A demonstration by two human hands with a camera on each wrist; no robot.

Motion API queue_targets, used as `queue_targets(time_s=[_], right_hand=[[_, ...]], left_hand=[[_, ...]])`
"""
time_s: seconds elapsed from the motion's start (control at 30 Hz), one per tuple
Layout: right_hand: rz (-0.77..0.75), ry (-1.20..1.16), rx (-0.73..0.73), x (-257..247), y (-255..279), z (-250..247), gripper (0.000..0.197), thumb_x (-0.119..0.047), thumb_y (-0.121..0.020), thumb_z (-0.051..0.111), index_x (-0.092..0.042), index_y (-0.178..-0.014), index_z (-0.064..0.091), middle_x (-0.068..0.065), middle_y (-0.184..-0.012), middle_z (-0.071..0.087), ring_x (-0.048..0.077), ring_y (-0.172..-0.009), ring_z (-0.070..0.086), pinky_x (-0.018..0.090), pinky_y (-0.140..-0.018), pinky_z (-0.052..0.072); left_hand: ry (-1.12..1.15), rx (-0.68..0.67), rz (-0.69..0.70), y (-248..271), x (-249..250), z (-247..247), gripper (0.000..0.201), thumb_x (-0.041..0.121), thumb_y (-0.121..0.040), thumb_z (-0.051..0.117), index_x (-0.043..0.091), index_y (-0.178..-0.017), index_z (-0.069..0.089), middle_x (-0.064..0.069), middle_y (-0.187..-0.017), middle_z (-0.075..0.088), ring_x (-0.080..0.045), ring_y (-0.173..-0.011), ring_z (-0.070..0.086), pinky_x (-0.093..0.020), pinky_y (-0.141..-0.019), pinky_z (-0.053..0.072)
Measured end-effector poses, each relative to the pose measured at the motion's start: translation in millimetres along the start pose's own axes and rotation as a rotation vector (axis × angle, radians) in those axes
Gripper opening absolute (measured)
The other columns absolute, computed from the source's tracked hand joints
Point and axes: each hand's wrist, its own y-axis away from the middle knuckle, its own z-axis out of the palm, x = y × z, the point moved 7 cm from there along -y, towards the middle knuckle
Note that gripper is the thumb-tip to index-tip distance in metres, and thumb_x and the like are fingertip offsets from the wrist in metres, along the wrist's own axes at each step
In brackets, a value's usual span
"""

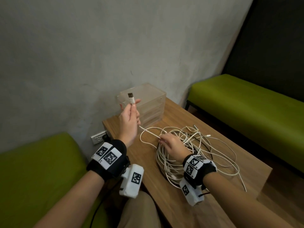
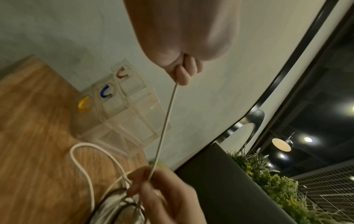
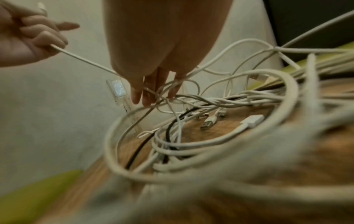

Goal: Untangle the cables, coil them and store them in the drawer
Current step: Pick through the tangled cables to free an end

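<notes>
A wooden counter [image 1: 205,191] stands in a corner against a grey plaster wall [image 1: 82,46], with a green bench [image 1: 243,102] on its far right side and a green cushion [image 1: 32,170] at the near left. A wall socket [image 1: 98,137] sits low on the wall beside the counter.

The left hand [image 1: 129,120] is raised above the counter's back corner, its fingers [image 2: 182,74] curled round a white cable [image 1: 148,131] just below the USB plug [image 1: 131,97], which points up. The right hand [image 1: 172,145] rests on the tangle of cables [image 1: 189,145] in the middle of the counter, its fingers [image 3: 145,94] pinching the same white cable, which runs taut between the 2 hands.

A clear drawer unit [image 1: 148,106] stands at the back corner, partly hidden behind the left hand. Only the left wrist view shows its fronts, with 3 handles: yellow [image 2: 83,103], blue [image 2: 104,91] and pinkish [image 2: 120,72], and a plant [image 2: 268,174] beyond a dark panel. The right wrist view alone shows loose plugs [image 3: 208,123] and a black cable [image 3: 170,125] lying inside the white loops.
</notes>
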Motion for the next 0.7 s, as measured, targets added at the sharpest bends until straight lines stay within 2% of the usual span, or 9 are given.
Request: queue_targets(time_s=[0.13, 0.2, 0.27, 0.37, 0.43, 0.47, 0.53, 0.57, 0.7], right_hand=[[0.008, 0.137, -0.034, 12.8, 7.8, 5.4, 0.031, -0.017, -0.092, 0.052, -0.008, -0.122, 0.053, 0.008, -0.129, 0.054, 0.021, -0.126, 0.043, 0.037, -0.110, 0.029], [0.077, 0.126, -0.044, 22.6, 9.2, 0.9, 0.033, -0.021, -0.093, 0.051, -0.009, -0.124, 0.053, 0.007, -0.132, 0.053, 0.021, -0.132, 0.037, 0.037, -0.112, 0.024], [0.054, 0.105, -0.075, 21.9, 6.3, -1.4, 0.030, -0.021, -0.094, 0.050, -0.006, -0.119, 0.058, 0.010, -0.126, 0.058, 0.024, -0.125, 0.044, 0.036, -0.109, 0.030], [0.034, 0.115, -0.088, 17.4, 1.3, -3.3, 0.028, -0.021, -0.095, 0.046, -0.002, -0.108, 0.064, 0.013, -0.118, 0.060, 0.026, -0.113, 0.051, 0.033, -0.102, 0.036], [0.040, 0.119, -0.022, 14.9, -1.8, -8.0, 0.027, -0.021, -0.094, 0.049, -0.001, -0.101, 0.065, 0.015, -0.115, 0.056, 0.026, -0.107, 0.051, 0.031, -0.095, 0.039], [0.042, 0.119, 0.014, 14.0, -2.2, -10.9, 0.025, -0.021, -0.093, 0.051, -0.001, -0.098, 0.066, 0.014, -0.112, 0.054, 0.025, -0.103, 0.051, 0.029, -0.090, 0.039], [0.042, 0.084, 0.084, 13.7, -0.3, -17.7, 0.022, -0.019, -0.091, 0.055, -0.001, -0.093, 0.067, 0.015, -0.102, 0.054, 0.025, -0.093, 0.052, 0.028, -0.082, 0.039], [0.044, 0.059, 0.110, 15.0, 1.3, -20.6, 0.021, -0.017, -0.090, 0.056, 0.000, -0.091, 0.067, 0.015, -0.097, 0.055, 0.026, -0.089, 0.052, 0.028, -0.079, 0.039], [0.069, 0.009, 0.153, 18.2, 8.1, -23.9, 0.020, -0.019, -0.091, 0.055, -0.004, -0.094, 0.067, 0.011, -0.095, 0.057, 0.022, -0.087, 0.054, 0.032, -0.080, 0.044]], left_hand=[[-0.020, 0.134, 0.103, -12.4, 35.8, -22.9, 0.032, 0.017, -0.101, 0.029, 0.023, -0.087, 0.057, 0.013, -0.046, 0.036, -0.001, -0.039, 0.030, -0.014, -0.039, 0.028], [0.036, 0.199, 0.162, -19.8, 59.9, -32.4, 0.033, 0.016, -0.100, 0.029, 0.022, -0.081, 0.055, 0.015, -0.043, 0.036, 0.000, -0.038, 0.029, -0.016, -0.039, 0.027], [0.017, 0.208, 0.213, -22.3, 73.8, -33.5, 0.032, 0.018, -0.100, 0.030, 0.024, -0.080, 0.055, 0.015, -0.043, 0.036, -0.002, -0.039, 0.029, -0.020, -0.039, 0.027], [-0.245, 0.024, 0.226, -9.3, 69.0, -2.2, 0.029, 0.032, -0.097, 0.029, 0.028, -0.100, 0.057, 0.012, -0.049, 0.040, -0.008, -0.041, 0.029, -0.032, -0.043, 0.025], [-0.401, -0.133, 0.172, 7.1, 54.3, 23.0, 0.037, 0.032, -0.100, 0.025, 0.020, -0.125, 0.049, 0.001, -0.060, 0.052, -0.018, -0.048, 0.042, -0.036, -0.048, 0.032], [-0.434, -0.191, 0.168, 15.2, 47.7, 31.8, 0.038, 0.029, -0.100, 0.026, 0.015, -0.127, 0.049, -0.002, -0.074, 0.063, -0.021, -0.059, 0.049, -0.034, -0.052, 0.036], [-0.486, -0.283, 0.210, 28.1, 36.1, 41.2, 0.030, 0.023, -0.099, 0.033, 0.010, -0.107, 0.059, 0.001, -0.060, 0.058, -0.017, -0.058, 0.049, -0.021, -0.047, 0.032], [-0.505, -0.312, 0.209, 31.0, 29.0, 41.5, 0.025, 0.022, -0.098, 0.036, 0.009, -0.097, 0.058, -0.001, -0.058, 0.047, -0.015, -0.055, 0.046, -0.017, -0.048, 0.029], [-0.549, -0.400, 0.092, 32.7, -0.3, 40.7, 0.020, 0.020, -0.098, 0.036, 0.010, -0.088, 0.050, 0.003, -0.071, 0.056, -0.009, -0.060, 0.051, -0.028, -0.061, 0.039]])
